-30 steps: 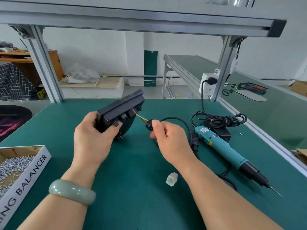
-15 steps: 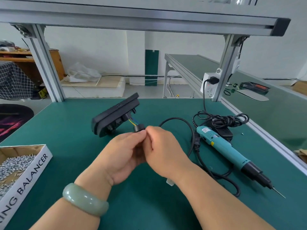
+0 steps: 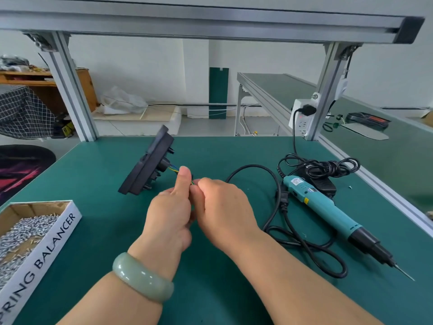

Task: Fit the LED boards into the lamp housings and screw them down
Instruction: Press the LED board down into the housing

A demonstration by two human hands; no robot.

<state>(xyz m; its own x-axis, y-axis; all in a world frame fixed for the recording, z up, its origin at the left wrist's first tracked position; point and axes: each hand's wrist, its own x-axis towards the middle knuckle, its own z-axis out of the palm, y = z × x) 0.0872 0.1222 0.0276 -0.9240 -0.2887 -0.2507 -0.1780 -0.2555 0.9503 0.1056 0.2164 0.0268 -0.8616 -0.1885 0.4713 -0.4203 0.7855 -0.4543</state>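
The left hand (image 3: 169,213) pinches wires (image 3: 173,169) from the lamp housing (image 3: 148,167); the right hand (image 3: 223,207) curls against it, its hold hidden.

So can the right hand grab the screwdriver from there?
Probably yes. The screwdriver lies on the mat just right of the right hand, with only a black cable between them. But that hand pinches the wires with the left hand, so it would have to let go first.

Bare mat (image 3: 98,174) left of housing (image 3: 147,167); screwdriver (image 3: 328,212) crowds right.
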